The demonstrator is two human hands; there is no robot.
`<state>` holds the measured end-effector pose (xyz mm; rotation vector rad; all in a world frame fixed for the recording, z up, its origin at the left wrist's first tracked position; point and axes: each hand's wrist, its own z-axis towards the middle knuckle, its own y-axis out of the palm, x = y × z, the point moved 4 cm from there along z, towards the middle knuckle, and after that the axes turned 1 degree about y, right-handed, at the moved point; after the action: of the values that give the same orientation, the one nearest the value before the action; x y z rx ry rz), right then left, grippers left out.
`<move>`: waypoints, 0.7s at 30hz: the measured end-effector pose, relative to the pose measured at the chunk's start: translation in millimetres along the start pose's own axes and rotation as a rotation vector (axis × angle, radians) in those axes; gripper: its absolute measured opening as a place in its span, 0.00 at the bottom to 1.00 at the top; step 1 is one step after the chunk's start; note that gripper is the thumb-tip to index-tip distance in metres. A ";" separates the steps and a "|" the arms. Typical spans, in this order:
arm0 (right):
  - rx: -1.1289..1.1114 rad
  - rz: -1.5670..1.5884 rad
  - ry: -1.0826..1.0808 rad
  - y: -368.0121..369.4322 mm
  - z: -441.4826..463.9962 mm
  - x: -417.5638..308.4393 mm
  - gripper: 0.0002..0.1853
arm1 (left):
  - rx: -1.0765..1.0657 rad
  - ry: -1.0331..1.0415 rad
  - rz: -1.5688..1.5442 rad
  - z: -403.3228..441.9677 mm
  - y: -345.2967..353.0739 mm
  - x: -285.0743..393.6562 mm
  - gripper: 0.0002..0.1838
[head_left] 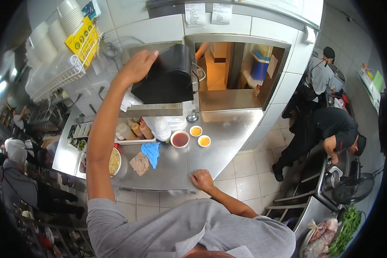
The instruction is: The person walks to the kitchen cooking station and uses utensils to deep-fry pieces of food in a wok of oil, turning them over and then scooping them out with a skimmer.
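Black plastic encases what looks like a receipt printer (172, 73), set on a wall shelf (152, 110) beside the serving hatch (230, 99), presumably to spare the steel counter (232, 129). The left hand (141, 66) lies against its side; whether those fingers grip, I cannot tell. Paper tickets (195, 15) hang above, likely for easy reading. Below, near a bowl of red sauce (179, 139), the right hand (201, 179) rests on the counter's edge, fingers relaxed around nothing, probably for support.

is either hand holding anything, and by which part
The left hand is at the left side of the black machine; whether it holds it cannot be told. The right hand rests on the metal counter, nothing visibly held.
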<state>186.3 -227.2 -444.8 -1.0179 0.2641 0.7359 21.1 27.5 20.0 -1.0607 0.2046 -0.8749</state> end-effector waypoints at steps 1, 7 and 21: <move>0.004 0.005 -0.002 0.3 0.6 -0.1 0.14 | 0.002 -0.001 0.005 -0.5 -0.8 0.8 0.29; -0.099 0.016 0.058 3.8 -4.3 4.9 0.11 | 0.075 0.027 -0.020 -2.7 1.5 10.0 0.31; -0.104 0.031 0.045 0.5 -1.0 1.8 0.11 | -0.065 -0.043 0.052 1.2 -4.0 9.3 0.30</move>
<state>187.5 -227.0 -446.6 -1.1319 0.2837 0.7619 25.8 20.8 26.2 -1.1294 0.2248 -0.8025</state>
